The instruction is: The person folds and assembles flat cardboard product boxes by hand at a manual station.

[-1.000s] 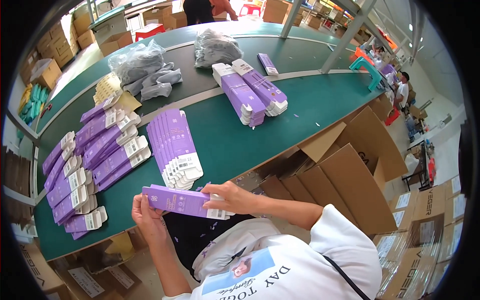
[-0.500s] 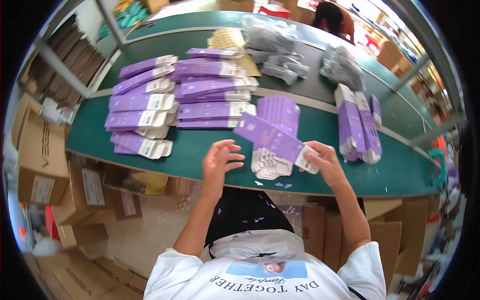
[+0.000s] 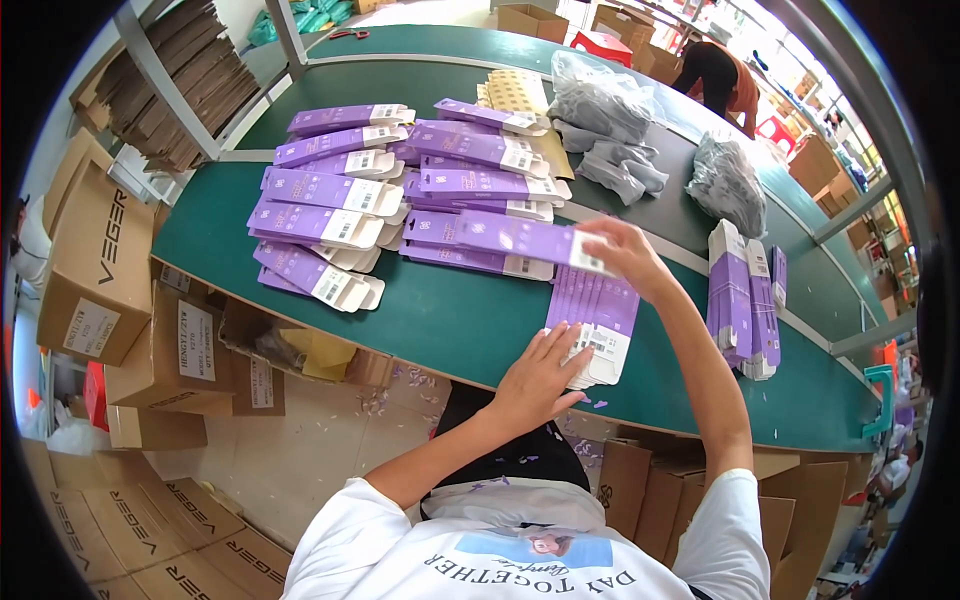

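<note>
Your flat, smooth purple carton (image 3: 515, 237) lies level over the near end of the left-hand pile (image 3: 480, 182); whether it touches cannot be told. Your right hand (image 3: 622, 252) pinches its white end, forearm reaching up and inward. Your left hand (image 3: 540, 378) grips nothing, its fingers extended, palm down on the white flaps of the fanned stack (image 3: 604, 300) on the green table (image 3: 440, 345).

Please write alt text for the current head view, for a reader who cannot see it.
The right hand holds a purple carton above the green table, near piles of similar cartons; the left hand touches a fanned carton stack. Plastic bags lie farther back.
</note>
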{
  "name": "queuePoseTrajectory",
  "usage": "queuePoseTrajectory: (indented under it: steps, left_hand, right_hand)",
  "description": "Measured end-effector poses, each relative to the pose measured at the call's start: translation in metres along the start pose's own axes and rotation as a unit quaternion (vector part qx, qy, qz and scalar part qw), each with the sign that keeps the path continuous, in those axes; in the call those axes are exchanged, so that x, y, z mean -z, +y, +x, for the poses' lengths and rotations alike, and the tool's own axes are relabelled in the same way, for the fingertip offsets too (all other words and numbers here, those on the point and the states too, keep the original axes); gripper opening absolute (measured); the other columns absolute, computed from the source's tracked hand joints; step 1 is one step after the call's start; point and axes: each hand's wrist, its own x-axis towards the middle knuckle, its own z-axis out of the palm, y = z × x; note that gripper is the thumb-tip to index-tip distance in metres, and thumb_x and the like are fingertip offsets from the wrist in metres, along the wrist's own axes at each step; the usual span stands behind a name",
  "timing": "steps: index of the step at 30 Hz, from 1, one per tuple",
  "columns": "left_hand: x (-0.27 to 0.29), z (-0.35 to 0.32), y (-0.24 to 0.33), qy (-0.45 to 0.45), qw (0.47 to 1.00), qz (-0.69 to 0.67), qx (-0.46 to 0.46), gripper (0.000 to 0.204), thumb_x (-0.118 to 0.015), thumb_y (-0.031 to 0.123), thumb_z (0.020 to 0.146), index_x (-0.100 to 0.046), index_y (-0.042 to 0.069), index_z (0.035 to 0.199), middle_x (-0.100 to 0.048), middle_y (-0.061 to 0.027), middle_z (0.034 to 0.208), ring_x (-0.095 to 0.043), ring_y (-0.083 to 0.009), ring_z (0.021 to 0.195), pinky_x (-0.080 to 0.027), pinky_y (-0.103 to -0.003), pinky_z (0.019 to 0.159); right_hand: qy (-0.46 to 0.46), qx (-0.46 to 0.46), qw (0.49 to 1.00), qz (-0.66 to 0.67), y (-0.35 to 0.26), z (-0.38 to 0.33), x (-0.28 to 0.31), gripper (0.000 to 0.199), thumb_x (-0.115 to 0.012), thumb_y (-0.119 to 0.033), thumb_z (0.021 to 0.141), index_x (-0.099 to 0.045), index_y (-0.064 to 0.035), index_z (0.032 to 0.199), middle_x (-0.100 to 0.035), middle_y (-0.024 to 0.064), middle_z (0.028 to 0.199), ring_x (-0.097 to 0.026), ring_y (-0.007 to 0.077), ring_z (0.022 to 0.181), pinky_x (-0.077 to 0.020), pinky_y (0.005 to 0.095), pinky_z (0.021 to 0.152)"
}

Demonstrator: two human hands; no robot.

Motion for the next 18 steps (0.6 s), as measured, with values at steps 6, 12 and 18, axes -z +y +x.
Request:
queuePoseTrajectory:
  steps: [6, 12, 18]
  left_hand:
    - [-0.002, -0.001, 0.000, -0.017, 1.000, 0.021, -0.011, 0.051, -0.074, 0.026, 0.085, -0.062, 0.007, 0.131, -0.041, -0.0206, 0.153, -0.041, -0.0365, 0.140, -0.031, -0.046, 0.118]
    - [-0.004, -0.004, -0.001, -0.019, 0.998, 0.054, -0.021, 0.052, -0.073, 0.029, 0.085, -0.062, 0.009, 0.132, -0.043, -0.0176, 0.154, -0.041, -0.0352, 0.141, -0.031, -0.046, 0.118]
    - [-0.014, -0.002, 0.005, -0.017, 0.993, 0.116, -0.034, 0.053, -0.072, 0.030, 0.087, -0.062, 0.011, 0.135, -0.046, -0.0117, 0.153, -0.042, -0.0337, 0.139, -0.030, -0.047, 0.118]
  right_hand:
    - [0.235, 0.203, 0.901, -0.304, -0.020, 0.027, -0.019, 0.035, -0.074, -0.026, 0.088, -0.068, -0.0044, 0.115, -0.070, 0.0076, 0.104, -0.063, 0.0185, 0.090, -0.0503, 0.0300, 0.081]
    - [0.116, 0.110, 0.926, -0.341, 0.022, -0.086, 0.001, 0.058, -0.081, -0.023, 0.081, -0.060, -0.0078, 0.133, -0.056, 0.0110, 0.141, -0.055, 0.0286, 0.126, -0.0440, 0.0394, 0.103]
    - [0.120, -0.024, 0.884, -0.451, 0.061, -0.157, -0.013, 0.094, -0.086, -0.037, 0.074, -0.042, -0.0126, 0.153, -0.030, 0.0145, 0.164, -0.025, 0.0319, 0.152, -0.0237, 0.0507, 0.121]
